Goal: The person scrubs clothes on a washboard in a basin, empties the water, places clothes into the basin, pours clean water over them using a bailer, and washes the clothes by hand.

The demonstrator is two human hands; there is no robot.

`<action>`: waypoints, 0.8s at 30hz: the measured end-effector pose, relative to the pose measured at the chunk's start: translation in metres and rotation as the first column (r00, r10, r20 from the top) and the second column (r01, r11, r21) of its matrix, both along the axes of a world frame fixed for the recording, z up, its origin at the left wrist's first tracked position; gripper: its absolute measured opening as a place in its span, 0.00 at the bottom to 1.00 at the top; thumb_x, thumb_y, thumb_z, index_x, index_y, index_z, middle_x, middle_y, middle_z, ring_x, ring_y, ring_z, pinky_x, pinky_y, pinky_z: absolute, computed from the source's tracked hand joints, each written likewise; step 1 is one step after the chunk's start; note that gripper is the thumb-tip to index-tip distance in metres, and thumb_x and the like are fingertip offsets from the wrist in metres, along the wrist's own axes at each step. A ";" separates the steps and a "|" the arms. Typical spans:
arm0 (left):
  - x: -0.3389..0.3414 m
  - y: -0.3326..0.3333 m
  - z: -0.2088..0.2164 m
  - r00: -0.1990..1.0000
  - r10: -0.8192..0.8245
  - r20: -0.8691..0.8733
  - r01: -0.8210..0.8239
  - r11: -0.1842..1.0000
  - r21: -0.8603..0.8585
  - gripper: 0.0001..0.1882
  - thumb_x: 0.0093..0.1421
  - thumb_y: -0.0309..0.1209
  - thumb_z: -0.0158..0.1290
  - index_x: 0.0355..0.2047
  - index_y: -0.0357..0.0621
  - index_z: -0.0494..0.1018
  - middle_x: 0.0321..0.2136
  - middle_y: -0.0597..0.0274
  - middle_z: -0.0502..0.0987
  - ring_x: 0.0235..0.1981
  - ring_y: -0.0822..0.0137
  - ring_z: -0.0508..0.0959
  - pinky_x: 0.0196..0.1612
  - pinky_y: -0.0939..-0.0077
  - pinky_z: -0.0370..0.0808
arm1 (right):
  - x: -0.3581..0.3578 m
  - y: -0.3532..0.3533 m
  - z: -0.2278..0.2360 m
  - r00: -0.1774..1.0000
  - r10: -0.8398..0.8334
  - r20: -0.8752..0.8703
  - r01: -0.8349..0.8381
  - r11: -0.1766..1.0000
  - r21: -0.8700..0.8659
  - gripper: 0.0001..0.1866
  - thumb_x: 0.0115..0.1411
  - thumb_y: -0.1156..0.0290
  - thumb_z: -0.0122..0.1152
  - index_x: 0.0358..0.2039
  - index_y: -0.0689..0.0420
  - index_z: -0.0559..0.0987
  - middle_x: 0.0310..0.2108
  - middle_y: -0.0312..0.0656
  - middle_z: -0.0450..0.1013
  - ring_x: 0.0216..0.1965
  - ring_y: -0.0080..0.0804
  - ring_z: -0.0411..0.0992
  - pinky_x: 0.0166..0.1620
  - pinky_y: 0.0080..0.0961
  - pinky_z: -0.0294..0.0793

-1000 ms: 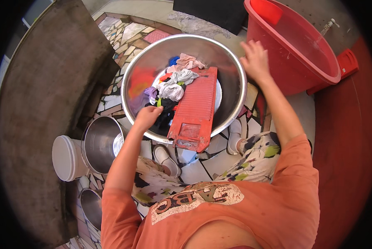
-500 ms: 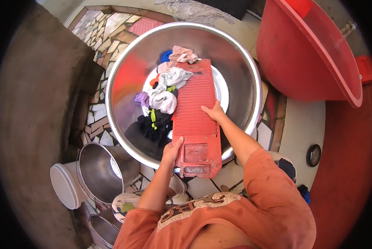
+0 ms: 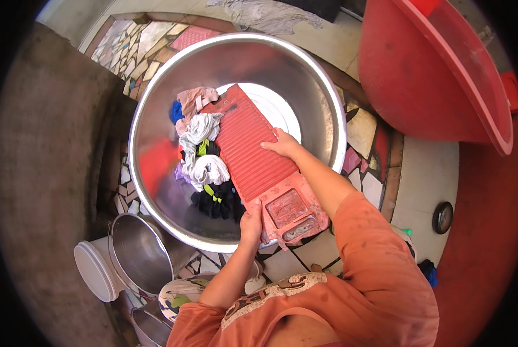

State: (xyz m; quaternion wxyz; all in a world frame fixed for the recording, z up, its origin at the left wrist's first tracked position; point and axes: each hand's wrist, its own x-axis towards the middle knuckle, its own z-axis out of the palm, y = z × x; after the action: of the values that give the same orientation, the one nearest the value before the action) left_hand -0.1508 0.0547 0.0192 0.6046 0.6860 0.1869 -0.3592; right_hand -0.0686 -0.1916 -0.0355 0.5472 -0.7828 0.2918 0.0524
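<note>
A red ribbed washboard (image 3: 253, 144) slants inside a wide metal basin (image 3: 319, 115), its lower end lying over the near rim. My left hand (image 3: 251, 224) is closed on the board's left edge near the lower end, thumb on top. Higher up, my right hand (image 3: 283, 146) grips the right edge, its fingers hidden underneath. Along the board's left side lies a heap of clothes: a pink cloth (image 3: 196, 99), a blue piece (image 3: 176, 113), white cloths (image 3: 208, 170) and a black garment with yellow-green strips (image 3: 215, 202). The heap touches the board's edge.
A big red plastic tub (image 3: 409, 87) stands tilted at the upper right. At the lower left are a metal bucket (image 3: 140, 251), a white lidded pail (image 3: 94, 272) and another metal pot (image 3: 150, 327). A concrete wall (image 3: 45, 162) bounds the left.
The washboard has turned, its far end swinging left and its near end shifting right, with both hands still on it. The far clothes have moved left within the basin. The view has shifted slightly.
</note>
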 end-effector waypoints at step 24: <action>0.045 0.017 0.243 0.363 -0.638 0.679 0.384 0.766 0.515 0.12 0.49 0.33 0.59 0.32 0.39 0.75 0.27 0.52 0.76 0.27 0.52 0.76 0.32 0.65 0.71 | -0.069 -0.328 0.421 0.942 0.090 0.324 0.336 -0.187 -0.923 0.47 0.48 0.56 0.65 0.64 0.43 0.50 0.63 0.46 0.51 0.61 0.49 0.54 0.58 0.43 0.62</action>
State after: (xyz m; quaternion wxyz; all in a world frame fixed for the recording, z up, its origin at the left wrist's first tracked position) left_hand -0.1059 0.0713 0.2619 0.3745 0.8676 -0.2980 -0.1353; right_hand -0.1381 -0.5195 0.3859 -0.2118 -0.8835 0.2226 -0.3535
